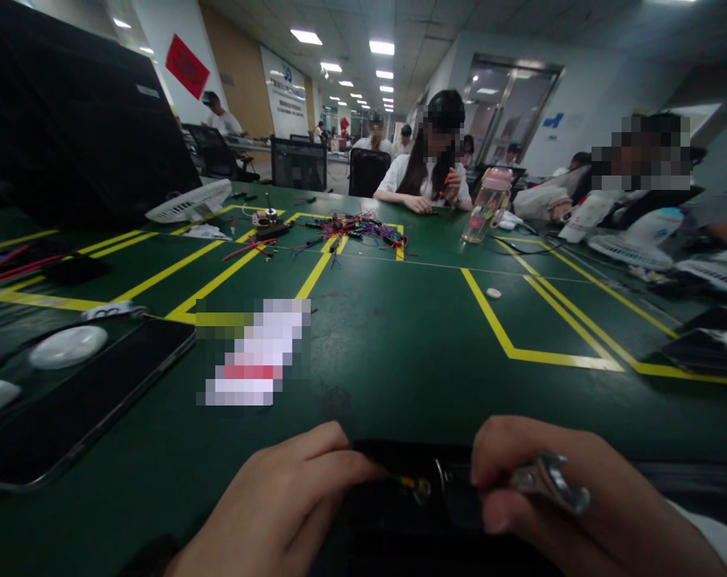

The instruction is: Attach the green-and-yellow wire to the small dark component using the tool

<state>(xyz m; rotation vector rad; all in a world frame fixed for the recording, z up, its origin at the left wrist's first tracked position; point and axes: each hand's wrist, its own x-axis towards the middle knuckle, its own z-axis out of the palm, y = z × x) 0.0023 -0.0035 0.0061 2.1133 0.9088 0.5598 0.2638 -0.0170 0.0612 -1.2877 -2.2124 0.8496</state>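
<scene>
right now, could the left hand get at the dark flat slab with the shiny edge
Probably yes: only bare green tabletop shows between the left hand and the dark flat slab, though that hand seems to pinch a thin lead.

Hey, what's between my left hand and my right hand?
In the head view, a small brass-coloured ring and a shiny curved edge, against something black.

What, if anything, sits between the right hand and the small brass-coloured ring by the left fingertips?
A thin, bright curved edge shows between the brass-coloured ring and the right hand; it's too dark to tell whether it belongs to the wrench-like metal tool held there. Nothing else visible stands in the way.
</scene>
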